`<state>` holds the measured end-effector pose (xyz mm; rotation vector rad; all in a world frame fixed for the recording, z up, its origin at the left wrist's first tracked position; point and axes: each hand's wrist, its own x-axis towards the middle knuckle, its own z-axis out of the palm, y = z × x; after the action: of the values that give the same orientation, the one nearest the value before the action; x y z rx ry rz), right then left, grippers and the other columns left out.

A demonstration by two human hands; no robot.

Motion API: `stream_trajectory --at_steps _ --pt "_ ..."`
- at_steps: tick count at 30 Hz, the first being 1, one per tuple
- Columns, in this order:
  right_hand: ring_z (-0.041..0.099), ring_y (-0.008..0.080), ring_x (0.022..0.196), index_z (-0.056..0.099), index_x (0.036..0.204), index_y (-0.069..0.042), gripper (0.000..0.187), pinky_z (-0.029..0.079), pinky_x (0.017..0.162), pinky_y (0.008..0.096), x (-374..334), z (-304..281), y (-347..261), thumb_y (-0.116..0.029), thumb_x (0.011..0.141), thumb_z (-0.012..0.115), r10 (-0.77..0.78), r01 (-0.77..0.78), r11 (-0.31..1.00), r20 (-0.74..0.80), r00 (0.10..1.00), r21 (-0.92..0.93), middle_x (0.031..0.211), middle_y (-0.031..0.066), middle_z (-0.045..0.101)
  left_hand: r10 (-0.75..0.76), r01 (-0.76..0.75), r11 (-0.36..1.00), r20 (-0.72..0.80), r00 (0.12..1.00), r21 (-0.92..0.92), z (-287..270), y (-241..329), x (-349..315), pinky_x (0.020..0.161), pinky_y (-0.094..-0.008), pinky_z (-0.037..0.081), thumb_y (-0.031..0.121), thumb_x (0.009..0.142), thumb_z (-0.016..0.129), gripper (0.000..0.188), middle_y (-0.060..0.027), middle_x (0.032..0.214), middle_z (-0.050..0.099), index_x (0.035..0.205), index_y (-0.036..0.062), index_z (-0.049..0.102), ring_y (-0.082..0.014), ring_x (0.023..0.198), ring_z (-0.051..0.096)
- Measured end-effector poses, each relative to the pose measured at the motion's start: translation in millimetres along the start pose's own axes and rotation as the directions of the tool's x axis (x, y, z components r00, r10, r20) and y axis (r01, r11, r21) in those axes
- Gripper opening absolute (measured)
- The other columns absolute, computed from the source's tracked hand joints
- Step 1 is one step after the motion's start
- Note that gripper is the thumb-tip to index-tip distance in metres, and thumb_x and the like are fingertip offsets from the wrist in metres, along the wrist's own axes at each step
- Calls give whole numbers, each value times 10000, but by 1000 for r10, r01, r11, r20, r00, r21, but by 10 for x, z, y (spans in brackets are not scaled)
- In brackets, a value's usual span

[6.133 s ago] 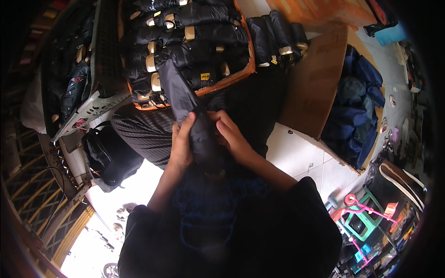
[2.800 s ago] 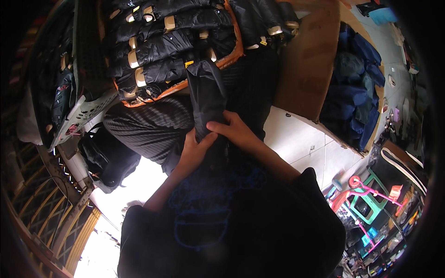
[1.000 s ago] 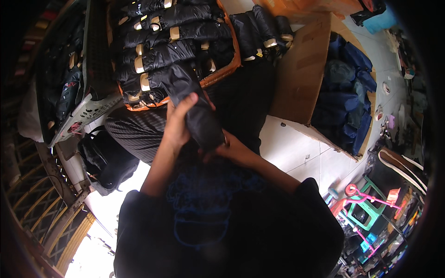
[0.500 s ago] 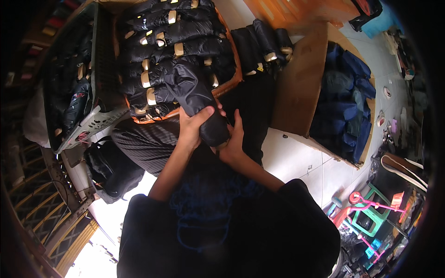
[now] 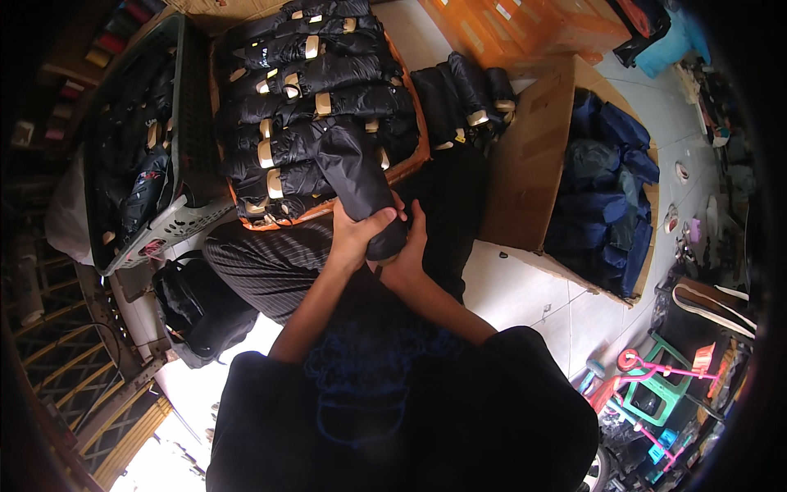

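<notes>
Cluttered tiled floor (image 5: 525,287); both hands, left (image 5: 357,234), right (image 5: 407,250), clamped round black rolled bundle (image 5: 361,184); right fingertips hidden.

The person wears a black short-sleeved shirt with blue print and dark pinstriped trousers.

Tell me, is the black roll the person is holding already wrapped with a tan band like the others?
No, the black roll held by both hands shows no tan band, unlike the banded rolls stacked behind it.
</notes>
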<state>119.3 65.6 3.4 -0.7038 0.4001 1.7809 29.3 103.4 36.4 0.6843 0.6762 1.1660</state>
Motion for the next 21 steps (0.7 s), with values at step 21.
stream_trajectory --at_steps 21 --pt "527 168 1183 498 1350 26 571 394 1030 327 103 215 -581 -373 959 620 -177 537 312 508 843 -784 1270 137 573 27 72 884 -205 978 462 -239 -177 292 932 -318 404 151 882 691 429 -105 1172 504 1233 -19 514 -199 1093 511"
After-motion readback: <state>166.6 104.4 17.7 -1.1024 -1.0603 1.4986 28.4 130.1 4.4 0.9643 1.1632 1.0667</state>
